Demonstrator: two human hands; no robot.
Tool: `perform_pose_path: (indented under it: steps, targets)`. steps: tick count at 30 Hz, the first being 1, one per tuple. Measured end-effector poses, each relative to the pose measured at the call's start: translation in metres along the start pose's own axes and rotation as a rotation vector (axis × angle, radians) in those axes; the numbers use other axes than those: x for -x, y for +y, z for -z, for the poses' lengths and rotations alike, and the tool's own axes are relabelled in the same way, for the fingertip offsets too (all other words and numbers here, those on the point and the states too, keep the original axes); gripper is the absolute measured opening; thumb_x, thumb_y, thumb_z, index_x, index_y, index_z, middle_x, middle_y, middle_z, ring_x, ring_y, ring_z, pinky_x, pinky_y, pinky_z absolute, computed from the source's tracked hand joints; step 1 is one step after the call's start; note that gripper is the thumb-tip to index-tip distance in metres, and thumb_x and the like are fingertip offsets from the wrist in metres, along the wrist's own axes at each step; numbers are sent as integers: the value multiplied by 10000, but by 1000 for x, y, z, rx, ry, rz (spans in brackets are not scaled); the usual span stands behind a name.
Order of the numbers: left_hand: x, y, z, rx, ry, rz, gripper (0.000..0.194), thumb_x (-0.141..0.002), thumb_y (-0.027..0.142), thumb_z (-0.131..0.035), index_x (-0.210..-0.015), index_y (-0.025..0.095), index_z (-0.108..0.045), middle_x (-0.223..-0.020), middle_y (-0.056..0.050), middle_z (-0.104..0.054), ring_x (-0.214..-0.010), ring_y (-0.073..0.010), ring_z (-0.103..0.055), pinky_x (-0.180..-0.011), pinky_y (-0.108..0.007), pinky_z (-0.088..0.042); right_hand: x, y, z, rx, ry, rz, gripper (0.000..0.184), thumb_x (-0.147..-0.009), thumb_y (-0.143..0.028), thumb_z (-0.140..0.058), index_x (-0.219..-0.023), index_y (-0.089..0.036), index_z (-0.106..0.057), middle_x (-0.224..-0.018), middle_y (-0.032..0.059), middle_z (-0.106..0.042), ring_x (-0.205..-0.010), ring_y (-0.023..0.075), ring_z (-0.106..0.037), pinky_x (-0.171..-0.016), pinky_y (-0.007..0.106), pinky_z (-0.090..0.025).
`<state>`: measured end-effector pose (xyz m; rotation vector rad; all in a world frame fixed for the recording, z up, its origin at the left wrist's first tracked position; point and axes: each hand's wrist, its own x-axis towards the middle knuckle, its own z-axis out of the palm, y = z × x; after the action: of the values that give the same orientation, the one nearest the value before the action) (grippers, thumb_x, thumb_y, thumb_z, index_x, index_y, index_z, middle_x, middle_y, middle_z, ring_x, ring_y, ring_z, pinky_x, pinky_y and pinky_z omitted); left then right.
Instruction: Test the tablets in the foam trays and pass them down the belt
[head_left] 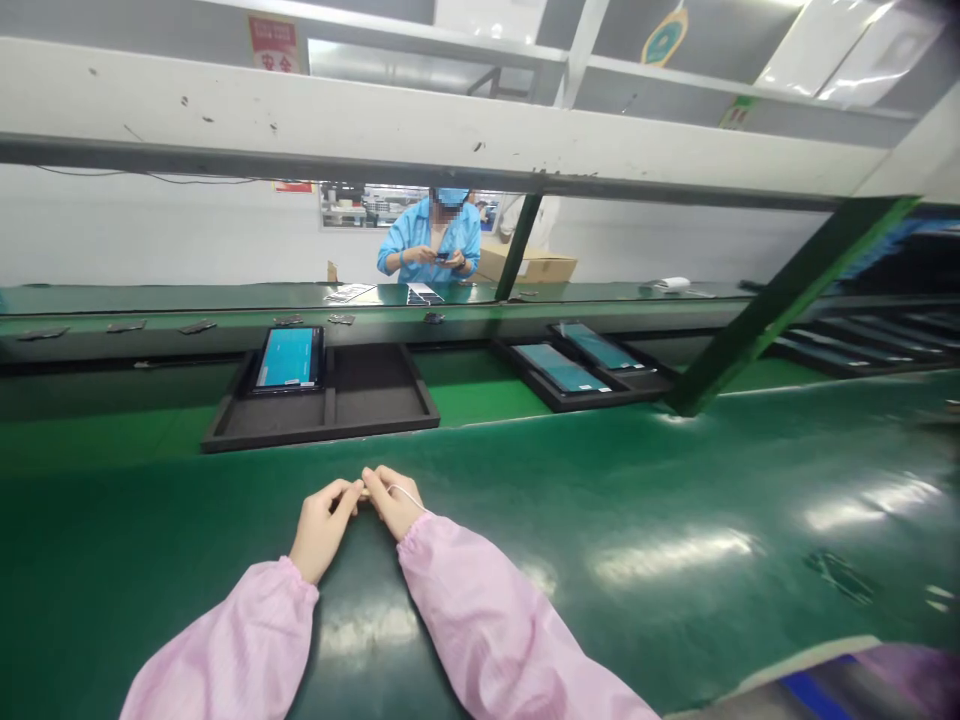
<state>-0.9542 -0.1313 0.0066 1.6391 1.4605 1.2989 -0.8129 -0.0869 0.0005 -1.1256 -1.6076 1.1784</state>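
My left hand (321,525) and my right hand (391,498) rest on the green bench top (675,520), fingertips pinched together at a small pale object (365,491) too small to name. A thin white cord loops over my right hand's back. Both arms wear pink sleeves. Just beyond my hands lies a black tray (375,400) with a blue-screened tablet (287,357) in its left compartment; its right compartment is bare.
A second black tray (592,395) with two tablets lies to the right. More trays sit at far right. A slanted green post (757,320) crosses the belt. Across the line a person in blue (431,240) handles a small device. Cardboard boxes stand behind.
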Motion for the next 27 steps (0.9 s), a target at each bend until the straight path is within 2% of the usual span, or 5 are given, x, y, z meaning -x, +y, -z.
perform_pose_path:
  steps: [7, 11, 17, 21, 27]
  targets:
    - [1, 0, 1, 27, 12, 56, 568, -870, 683, -512, -570, 202, -544, -526, 13, -511, -536, -149, -506, -565, -266, -395, 4, 4, 0, -2, -183, -63, 750, -848, -847, -347, -494, -196, -463, -403, -18, -429, -370, 87, -434, -446, 226, -350]
    - [1, 3, 3, 47, 14, 55, 558, -872, 679, -511, -593, 198, -557, -579, 1, -547, -587, -155, -528, -594, -268, -408, 2, 6, -1, -51, -173, -65, 746, -781, -895, -393, -558, -191, -497, -462, -25, -456, -395, 80, -422, -449, 222, -359]
    - [-1, 7, 4, 92, -1, 42, 496, -857, 644, -555, -645, 197, -591, -614, 0, -564, -622, -159, -541, -634, -273, -439, 2, 6, 0, -58, -160, -77, 766, -791, -887, -381, -596, -174, -582, -435, -22, -436, -395, 82, -392, -457, 234, -336]
    - [-1, 7, 4, 126, -19, 41, 456, -835, 635, -580, -748, 192, -645, -656, -9, -600, -639, -167, -563, -651, -284, -472, 2, 6, 0, -52, -141, -71, 763, -769, -899, -386, -566, -183, -552, -415, -22, -425, -393, 86, -389, -463, 240, -336]
    - [-2, 7, 2, 144, -77, 46, 471, -857, 640, -541, -736, 193, -623, -666, -20, -615, -655, -173, -577, -665, -295, -489, 2, 2, 1, -19, -119, -44, 738, -775, -875, -405, -525, -193, -531, -400, -16, -430, -395, 89, -382, -466, 243, -325]
